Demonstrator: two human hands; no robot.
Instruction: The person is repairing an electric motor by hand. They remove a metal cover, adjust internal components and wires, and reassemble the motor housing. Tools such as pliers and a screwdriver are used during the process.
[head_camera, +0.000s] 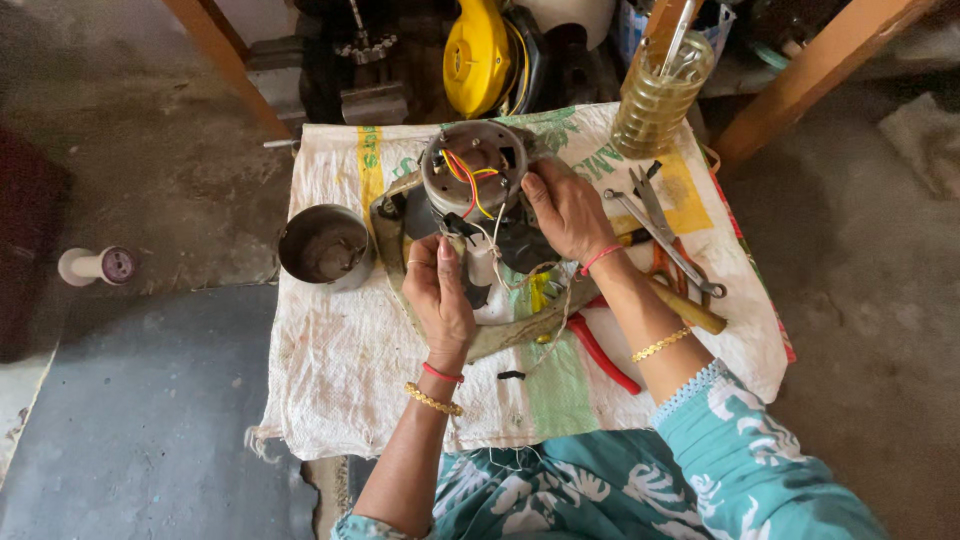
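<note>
A round grey motor housing (472, 172) with red, yellow and white wires inside stands on a dirty appliance base (500, 330) at the middle of a cloth-covered table (340, 380). My right hand (566, 208) grips the housing's right rim. Just below the housing, my left hand (438, 292) pinches a small white and black part with wires that lead up into the housing. Both wrists wear red thread and gold bangles.
A metal cup (324, 246) stands left of the base. Red-handled pliers (604, 354), a wrench (664, 244) and a wooden-handled tool (688, 310) lie at the right. A jar of yellowish liquid (660, 96) stands at the back right. A thread spool (98, 266) lies on the floor.
</note>
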